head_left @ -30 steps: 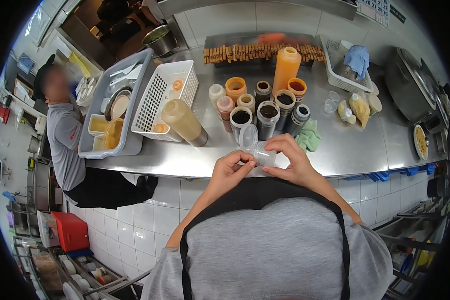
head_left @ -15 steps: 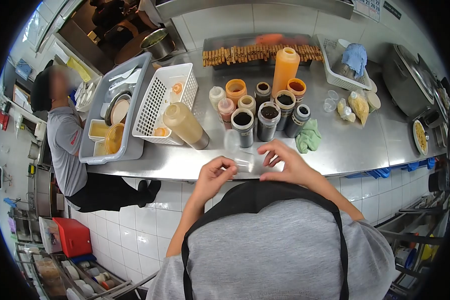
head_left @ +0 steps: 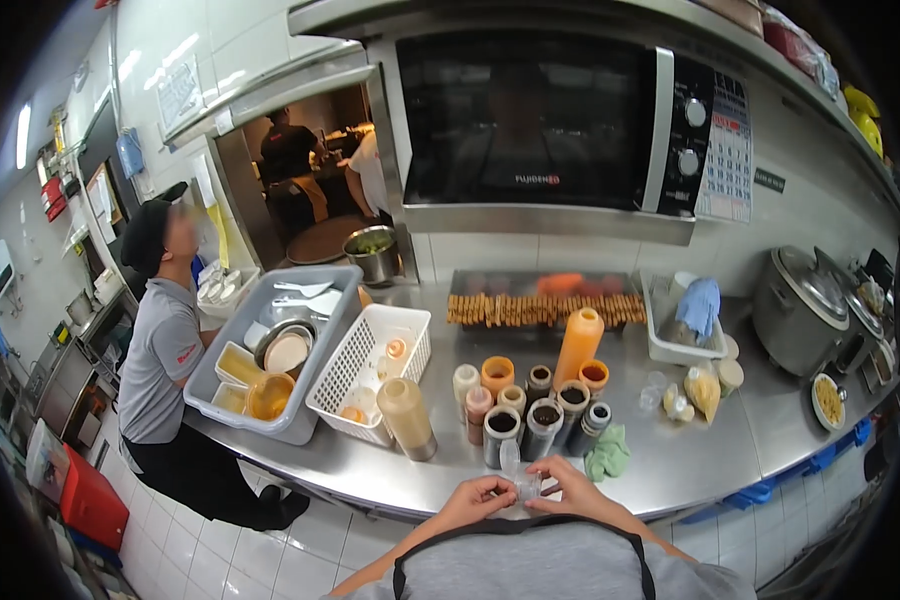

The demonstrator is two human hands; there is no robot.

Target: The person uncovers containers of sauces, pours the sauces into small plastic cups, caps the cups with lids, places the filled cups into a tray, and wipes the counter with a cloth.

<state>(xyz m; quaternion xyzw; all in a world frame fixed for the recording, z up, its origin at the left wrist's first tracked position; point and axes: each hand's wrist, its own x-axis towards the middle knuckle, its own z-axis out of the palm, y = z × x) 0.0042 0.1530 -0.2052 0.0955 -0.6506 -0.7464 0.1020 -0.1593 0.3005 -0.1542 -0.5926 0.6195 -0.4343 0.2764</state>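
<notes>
- You hold a small clear cup (head_left: 527, 487) at the lower centre of the frame, its see-through lid (head_left: 510, 459) raised toward the bottles behind.
- Your left hand (head_left: 482, 497), thumb and fingers pinched nearly together, grips the cup's left side.
- Your right hand (head_left: 568, 488) — fingers curved, thumb below — is closed partway around the cup's right side.
- Just above your hands, dark sauce bottles (head_left: 541, 428) cluster on the steel counter (head_left: 690, 470), a tall orange bottle (head_left: 579, 346) rising behind them; a green cloth (head_left: 607, 456) lies to their right.
- At centre left, a tan bottle (head_left: 406, 420) stands beside a white basket (head_left: 332, 388).
</notes>
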